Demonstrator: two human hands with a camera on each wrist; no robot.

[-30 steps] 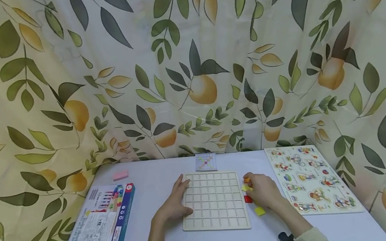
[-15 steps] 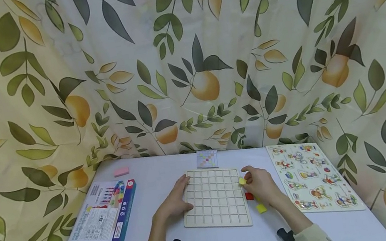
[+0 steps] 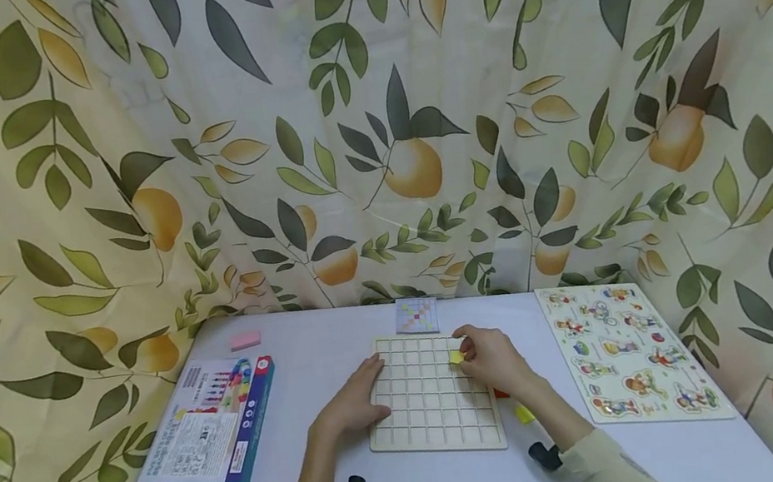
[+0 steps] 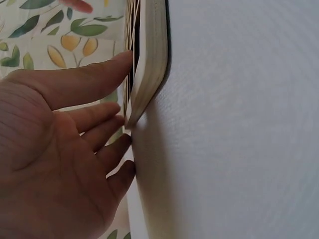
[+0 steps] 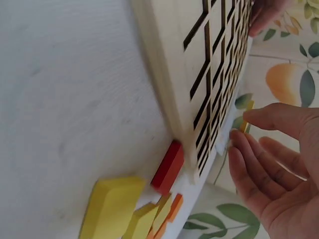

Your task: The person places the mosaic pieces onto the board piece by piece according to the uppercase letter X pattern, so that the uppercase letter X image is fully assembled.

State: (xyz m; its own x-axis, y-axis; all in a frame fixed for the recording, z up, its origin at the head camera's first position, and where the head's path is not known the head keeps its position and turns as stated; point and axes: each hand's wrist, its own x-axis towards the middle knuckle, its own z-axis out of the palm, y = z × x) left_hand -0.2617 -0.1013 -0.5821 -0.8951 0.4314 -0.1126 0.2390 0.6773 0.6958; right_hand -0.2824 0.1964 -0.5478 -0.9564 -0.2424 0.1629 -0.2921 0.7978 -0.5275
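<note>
A wooden grid board [image 3: 425, 416] with square recesses lies in the middle of the white table. Between thumb and fingertips, my right hand [image 3: 494, 360] pinches a small yellow square tile [image 3: 455, 356] above the board's upper right part. My left hand [image 3: 351, 398] rests at the board's left side, fingers extended; in the left wrist view its thumb [image 4: 94, 82] lies against the board's edge. Beside the board's right edge, the right wrist view shows a red tile [image 5: 168, 168], a larger-looking yellow tile [image 5: 110, 206], and further yellow and orange tiles [image 5: 175, 206].
Behind the board sits a small card [image 3: 417, 316] with a coloured grid pattern. On the left are a blue-edged box [image 3: 198, 439] and a pink block [image 3: 245, 340]. A picture puzzle board [image 3: 632, 354] lies at the right. A leaf-and-fruit curtain [image 3: 372, 150] hangs behind the table.
My right hand has picked the yellow tile up from the group beside the board and moved left over the grid with it. The left hand stays at the board's left edge.
</note>
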